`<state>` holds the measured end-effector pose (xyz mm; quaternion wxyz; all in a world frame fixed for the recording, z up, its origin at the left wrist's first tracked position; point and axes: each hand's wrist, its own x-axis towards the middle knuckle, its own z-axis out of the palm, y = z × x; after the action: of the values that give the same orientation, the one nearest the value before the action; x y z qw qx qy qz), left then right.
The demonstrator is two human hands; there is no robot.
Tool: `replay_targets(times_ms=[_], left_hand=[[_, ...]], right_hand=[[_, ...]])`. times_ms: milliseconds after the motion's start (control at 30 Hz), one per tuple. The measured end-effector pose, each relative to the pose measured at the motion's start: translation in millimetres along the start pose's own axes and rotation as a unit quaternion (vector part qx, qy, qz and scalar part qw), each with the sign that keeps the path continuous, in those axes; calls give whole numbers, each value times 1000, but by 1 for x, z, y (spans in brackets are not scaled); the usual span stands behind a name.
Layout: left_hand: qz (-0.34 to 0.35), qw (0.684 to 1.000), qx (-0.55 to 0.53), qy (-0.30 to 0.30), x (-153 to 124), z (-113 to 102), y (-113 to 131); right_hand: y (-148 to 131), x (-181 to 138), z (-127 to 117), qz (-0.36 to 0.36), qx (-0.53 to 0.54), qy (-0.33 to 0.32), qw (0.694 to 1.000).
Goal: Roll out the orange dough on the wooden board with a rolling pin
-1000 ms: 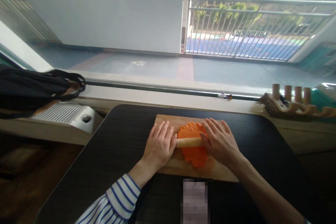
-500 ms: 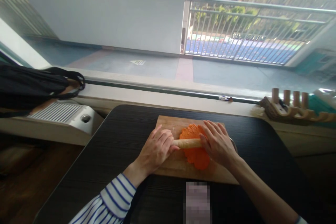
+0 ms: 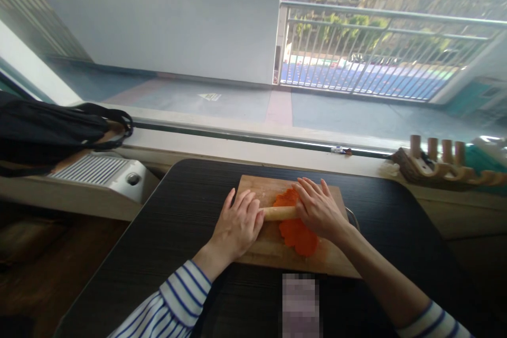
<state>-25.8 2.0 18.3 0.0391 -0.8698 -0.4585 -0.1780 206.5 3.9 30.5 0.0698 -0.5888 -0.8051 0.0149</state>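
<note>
Left hand: the left hand [image 3: 236, 223] is laid palm-down over the left end of the rolling pin [image 3: 279, 213], fingers spread and only loosely curved; the pin is pressed under the palm rather than gripped.
Right hand: the right hand [image 3: 319, 209] is laid flat over the right end of the pin in the same way, fingers extended toward the window; nothing is clenched.
Rolling pin: a pale wooden rod is seen lying crosswise on the dough, with only its middle stretch showing between the two hands.
Dough: a flattened orange dough [image 3: 296, 231] is spread on the middle of the cutting board [image 3: 273, 251], partly under the pin and the right hand, its ragged near edge left uncovered.
Cutting board: a wooden board is set on the dark table [image 3: 166, 232], near the window side.
Handling, dough: it is judged to be soft, light and easily torn when thin, and possibly tacky against the wood; it is best lifted from under an edge, not pinched in the middle.
Handling, pin: it is judged stiff, smooth and free to roll; it is best controlled at both ends with even palm pressure.
Surroundings: a black bag [image 3: 51, 129] is seen at the left, a wooden rack [image 3: 435, 166] on the sill at the right.
</note>
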Motion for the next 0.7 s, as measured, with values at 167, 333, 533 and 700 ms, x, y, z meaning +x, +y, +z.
replay_targets(times_ms=[167,333,533,700], left_hand=[[-42,999,20,-5,15,8,-3],[-53,998,27,-26,34,15,-12],[-57,996,26,-69,60,20,-23],[-53,995,31,-77,56,18,-22]], right_hand=[[3,10,8,24,1,19,1000],[6,18,9,42,12,14,999],[6,25,7,61,28,21,998],[3,22,8,67,21,26,997]])
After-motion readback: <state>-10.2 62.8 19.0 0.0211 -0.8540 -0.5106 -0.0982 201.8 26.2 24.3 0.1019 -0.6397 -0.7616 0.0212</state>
